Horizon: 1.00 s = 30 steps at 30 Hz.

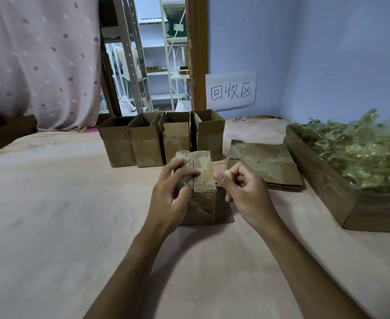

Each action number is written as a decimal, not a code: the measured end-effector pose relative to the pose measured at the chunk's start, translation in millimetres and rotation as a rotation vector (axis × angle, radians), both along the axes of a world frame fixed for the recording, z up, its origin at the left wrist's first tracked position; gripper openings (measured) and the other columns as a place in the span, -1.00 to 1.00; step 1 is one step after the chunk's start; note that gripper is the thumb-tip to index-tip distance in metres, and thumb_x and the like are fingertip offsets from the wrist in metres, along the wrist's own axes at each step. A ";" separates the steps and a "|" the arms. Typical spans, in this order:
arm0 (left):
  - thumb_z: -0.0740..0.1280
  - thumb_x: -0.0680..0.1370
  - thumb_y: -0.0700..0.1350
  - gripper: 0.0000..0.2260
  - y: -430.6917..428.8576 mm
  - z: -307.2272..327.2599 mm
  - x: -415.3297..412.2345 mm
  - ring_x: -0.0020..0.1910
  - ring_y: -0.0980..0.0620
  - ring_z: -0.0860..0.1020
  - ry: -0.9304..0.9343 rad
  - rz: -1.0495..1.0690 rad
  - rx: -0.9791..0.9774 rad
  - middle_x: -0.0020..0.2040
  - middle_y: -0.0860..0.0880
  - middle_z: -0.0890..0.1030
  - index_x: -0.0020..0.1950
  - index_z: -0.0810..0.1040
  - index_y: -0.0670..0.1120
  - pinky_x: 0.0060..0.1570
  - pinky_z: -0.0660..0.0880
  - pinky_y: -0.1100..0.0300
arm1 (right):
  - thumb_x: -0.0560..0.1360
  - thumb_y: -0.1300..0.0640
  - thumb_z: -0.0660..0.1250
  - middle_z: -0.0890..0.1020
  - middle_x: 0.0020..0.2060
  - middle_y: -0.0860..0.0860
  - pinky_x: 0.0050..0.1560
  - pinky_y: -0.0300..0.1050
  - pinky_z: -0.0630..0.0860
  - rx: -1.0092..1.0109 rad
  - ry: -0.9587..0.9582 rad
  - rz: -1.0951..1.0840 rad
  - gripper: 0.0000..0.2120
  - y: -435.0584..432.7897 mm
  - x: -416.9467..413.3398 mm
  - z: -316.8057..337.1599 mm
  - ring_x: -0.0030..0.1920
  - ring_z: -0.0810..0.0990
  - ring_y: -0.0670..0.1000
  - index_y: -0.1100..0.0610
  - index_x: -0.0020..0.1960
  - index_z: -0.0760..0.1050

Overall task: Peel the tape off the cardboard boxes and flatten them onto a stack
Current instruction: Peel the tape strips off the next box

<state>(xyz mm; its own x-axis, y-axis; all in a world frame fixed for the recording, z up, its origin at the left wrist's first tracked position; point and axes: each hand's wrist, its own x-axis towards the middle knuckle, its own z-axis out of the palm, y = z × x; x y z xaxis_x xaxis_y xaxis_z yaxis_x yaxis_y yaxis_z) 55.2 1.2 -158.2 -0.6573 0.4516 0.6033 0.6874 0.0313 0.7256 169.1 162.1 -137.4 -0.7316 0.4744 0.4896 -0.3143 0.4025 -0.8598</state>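
The box (202,166) stands closed in the near middle of the pink cloth (74,203). The left hand (173,187) grips its top, fingers curled over it. The right hand (247,194) is at the box's right edge, thumb and forefinger pinching what looks like a bit of tape (226,173). Peeling seems under way and flattening is not yet done. Behind it, four open boxes (148,146) wait in a row. To the right lies the stack (265,164) of flattened ones, and beyond it a large carton (327,180) heaped with peeled tape.
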 end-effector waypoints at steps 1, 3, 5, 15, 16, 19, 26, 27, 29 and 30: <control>0.17 0.48 0.04 -0.62 0.2 -0.8 0.2 0.47 0.28 0.31 -0.015 0.005 0.002 0.44 0.23 0.39 0.18 0.67 0.14 0.32 0.53 -0.07 | 0.51 -0.09 0.46 0.54 -0.37 0.11 -0.28 0.04 0.52 -0.001 0.010 -0.004 -0.61 -0.1 -0.8 -0.3 -0.42 0.55 0.06 0.21 -0.14 0.44; 0.18 0.47 0.08 -0.62 0.0 -0.5 2.3 0.46 0.32 0.29 -0.041 0.006 -0.001 0.46 0.21 0.36 0.17 0.67 0.17 0.33 0.52 0.00 | 0.54 -0.05 0.46 0.62 -0.28 0.02 -0.24 0.13 0.57 0.014 0.013 0.005 -0.78 0.3 -2.3 -2.0 -0.35 0.60 0.11 0.09 -0.07 0.53; 0.17 0.46 0.13 -0.59 -0.9 2.2 6.2 0.45 0.34 0.29 -0.050 -0.004 -0.003 0.46 0.20 0.36 0.18 0.68 0.14 0.29 0.49 0.22 | 0.57 -0.05 0.45 0.67 -0.15 -0.02 -0.08 0.20 0.61 0.040 0.006 0.026 -0.89 1.6 -4.5 -6.5 -0.17 0.66 0.08 -0.04 0.03 0.59; 0.25 0.51 0.12 -0.67 -0.7 10.7 22.5 0.44 0.27 0.36 -0.162 0.014 0.017 0.49 0.16 0.41 0.13 0.72 0.12 0.30 0.48 0.23 | 0.70 -0.03 0.20 0.68 0.11 -0.13 0.21 -0.26 0.48 -0.054 -0.046 0.016 -0.70 -11.2 1.3 -8.3 0.21 0.60 -0.19 -0.02 0.30 0.64; 0.25 0.50 0.13 -0.67 -1.6 13.0 26.2 0.42 0.30 0.36 -0.164 0.012 0.016 0.48 0.16 0.42 0.12 0.72 0.11 0.28 0.47 0.26 | 0.71 -0.03 0.20 0.69 0.07 -0.13 0.18 -0.23 0.50 -0.135 -0.047 0.044 -0.71 -14.1 5.8 -5.5 0.19 0.62 -0.15 -0.02 0.26 0.66; 0.25 0.52 0.06 -0.72 -1.0 17.3 38.6 0.38 0.35 0.38 -0.183 0.003 0.021 0.43 0.17 0.47 0.06 0.73 0.11 0.26 0.47 0.28 | 0.69 0.01 0.16 0.68 0.04 -0.06 0.06 -0.19 0.57 -0.277 -0.057 0.126 -0.70 -16.2 26.7 1.3 0.14 0.66 -0.07 -0.01 0.21 0.66; 0.34 0.59 -0.09 -0.83 18.1 24.6 76.3 0.39 0.17 0.44 -0.156 0.018 -0.004 0.39 0.14 0.49 0.01 0.74 0.07 0.24 0.43 0.32 | 0.65 0.17 0.32 0.66 0.19 -0.15 0.38 0.02 0.50 -0.127 -0.089 0.009 -0.72 -2.5 70.1 -10.2 0.25 0.61 -0.08 -0.03 0.31 0.63; 0.35 0.60 -0.14 -0.82 23.1 25.0 82.9 0.39 0.16 0.44 -0.156 0.028 -0.013 0.37 0.15 0.49 -0.01 0.73 0.08 0.25 0.41 0.33 | 0.64 0.18 0.34 0.69 0.18 -0.11 0.36 0.04 0.51 -0.154 -0.085 0.001 -0.74 0.9 76.9 -8.1 0.23 0.63 -0.04 -0.05 0.26 0.66; 0.35 0.60 -0.18 -0.76 31.6 23.4 95.1 0.38 0.16 0.45 -0.169 0.045 -0.018 0.34 0.16 0.49 -0.05 0.70 0.16 0.32 0.42 0.24 | 0.61 0.18 0.39 0.73 0.11 -0.07 0.33 0.04 0.54 -0.203 -0.088 0.019 -0.78 6.5 88.8 -1.5 0.19 0.66 0.00 -0.09 0.14 0.69; 0.35 0.60 -0.18 -0.74 35.4 23.3 102.9 0.38 0.16 0.45 -0.172 0.039 -0.017 0.35 0.15 0.50 -0.06 0.69 0.19 0.33 0.42 0.23 | 0.60 0.16 0.42 0.74 0.06 -0.04 0.29 0.01 0.55 -0.211 -0.085 0.024 -0.82 9.5 96.2 1.9 0.16 0.67 0.00 -0.09 0.10 0.70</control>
